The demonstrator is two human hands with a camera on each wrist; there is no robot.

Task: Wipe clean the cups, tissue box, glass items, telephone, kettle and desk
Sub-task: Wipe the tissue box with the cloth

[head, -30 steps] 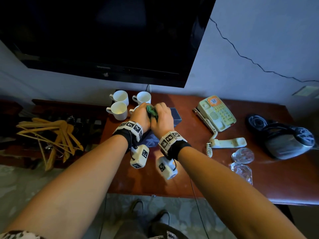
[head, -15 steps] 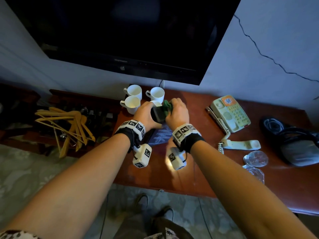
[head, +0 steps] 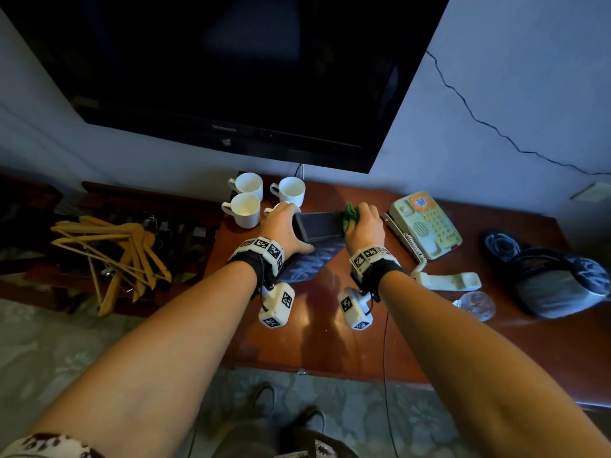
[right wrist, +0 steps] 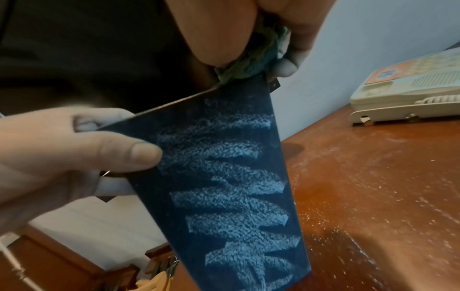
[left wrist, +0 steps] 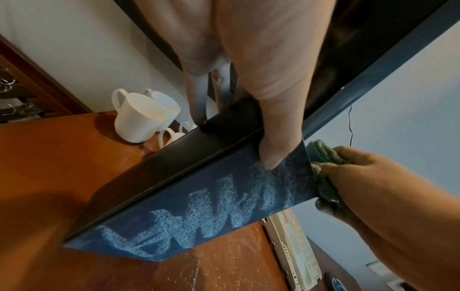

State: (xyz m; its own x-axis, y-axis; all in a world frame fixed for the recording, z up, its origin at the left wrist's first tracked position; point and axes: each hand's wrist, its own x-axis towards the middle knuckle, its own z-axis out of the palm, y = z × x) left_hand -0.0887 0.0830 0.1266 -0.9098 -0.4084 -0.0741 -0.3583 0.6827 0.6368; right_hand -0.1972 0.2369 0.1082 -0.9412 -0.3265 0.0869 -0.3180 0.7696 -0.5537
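My left hand (head: 284, 226) grips the left end of a dark tissue box (head: 322, 224), thumb on its dusty blue face (left wrist: 199, 206). The box is tilted up off the brown desk (head: 330, 325). At the box's right end my right hand (head: 363, 223) holds a bunched green cloth (head: 351, 214) pressed on the corner (right wrist: 248, 61). White cups (head: 246, 209) stand just left of the box. Right of it lies a pale telephone (head: 426, 223) with its handset (head: 453, 280) off the cradle. Further right are a glass item (head: 476, 304) and a dark kettle (head: 555, 282).
A black television (head: 231, 77) hangs on the wall just above the desk. Wooden hangers (head: 112, 246) lie piled on a low shelf to the left. White dust specks cover the desk surface (right wrist: 373, 187). A thin cable (head: 385, 358) drops over the desk's front edge.
My hands were bunched together on the box. They have since drawn apart: the right hand with the cloth has slid to the box's right end while the left keeps its grip.
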